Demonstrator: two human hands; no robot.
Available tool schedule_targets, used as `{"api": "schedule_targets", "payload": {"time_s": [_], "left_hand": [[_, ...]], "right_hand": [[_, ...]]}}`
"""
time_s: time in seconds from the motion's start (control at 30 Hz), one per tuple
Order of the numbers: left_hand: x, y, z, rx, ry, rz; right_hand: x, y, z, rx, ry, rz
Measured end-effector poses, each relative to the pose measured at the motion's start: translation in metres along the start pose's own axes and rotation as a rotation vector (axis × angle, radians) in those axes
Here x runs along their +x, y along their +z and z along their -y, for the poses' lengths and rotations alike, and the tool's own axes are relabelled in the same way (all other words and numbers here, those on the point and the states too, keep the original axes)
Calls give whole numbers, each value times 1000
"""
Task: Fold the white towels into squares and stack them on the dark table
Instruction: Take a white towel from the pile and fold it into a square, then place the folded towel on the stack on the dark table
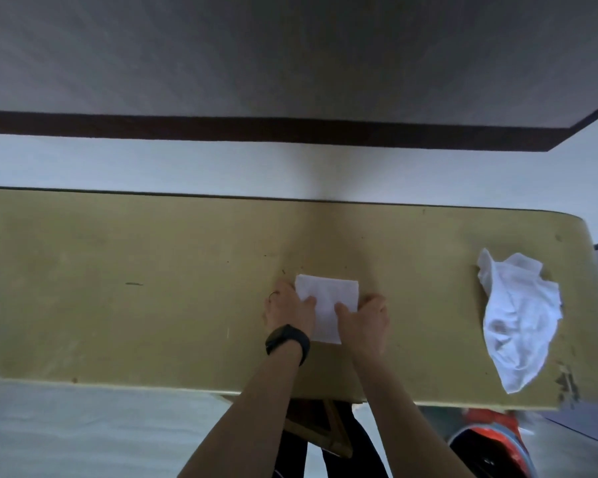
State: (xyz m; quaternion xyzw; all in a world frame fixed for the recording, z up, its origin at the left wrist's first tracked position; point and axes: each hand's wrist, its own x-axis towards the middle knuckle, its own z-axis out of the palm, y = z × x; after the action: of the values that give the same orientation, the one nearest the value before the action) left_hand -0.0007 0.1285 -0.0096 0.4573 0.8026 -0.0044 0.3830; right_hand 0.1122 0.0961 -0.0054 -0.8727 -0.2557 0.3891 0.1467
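A small white towel (327,298), folded into a rough square, lies flat on the olive-yellow table (152,288) near its middle. My left hand (289,310), with a black watch on the wrist, holds the towel's left edge, thumb on top of the cloth. My right hand (363,317) grips the right edge the same way, fingers curled round the side. A crumpled pile of white towels (518,319) sits at the table's right end. The dark table (290,63) fills the far part of the view, with nothing on the part I see.
A strip of pale floor separates the olive-yellow table from the dark one. A red and black object (491,443) sits on the floor below the table's right corner. A wooden frame (321,429) shows under the near edge.
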Motion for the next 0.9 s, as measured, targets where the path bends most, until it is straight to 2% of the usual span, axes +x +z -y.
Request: {"api": "schedule_targets", "payload": {"time_s": [0.17, 0.27, 0.37, 0.53, 0.7, 0.9], "left_hand": [[13, 4, -2, -176, -130, 71], [9, -1, -1, -311, -138, 103], [-5, -17, -1, -536, -103, 111], [-57, -86, 15, -791, 78, 46], [-146, -186, 56, -923, 242, -155], [-281, -287, 154, -1199, 228, -457]], "right_hand": [[22, -2, 11, 36, 166, 152], [31, -5, 6, 75, 147, 224], [25, -23, 1, 243, -48, 325], [-20, -74, 41, 260, -416, 326], [-110, -104, 107, 219, -768, 453], [-286, -97, 166, 178, -1059, 826]]}}
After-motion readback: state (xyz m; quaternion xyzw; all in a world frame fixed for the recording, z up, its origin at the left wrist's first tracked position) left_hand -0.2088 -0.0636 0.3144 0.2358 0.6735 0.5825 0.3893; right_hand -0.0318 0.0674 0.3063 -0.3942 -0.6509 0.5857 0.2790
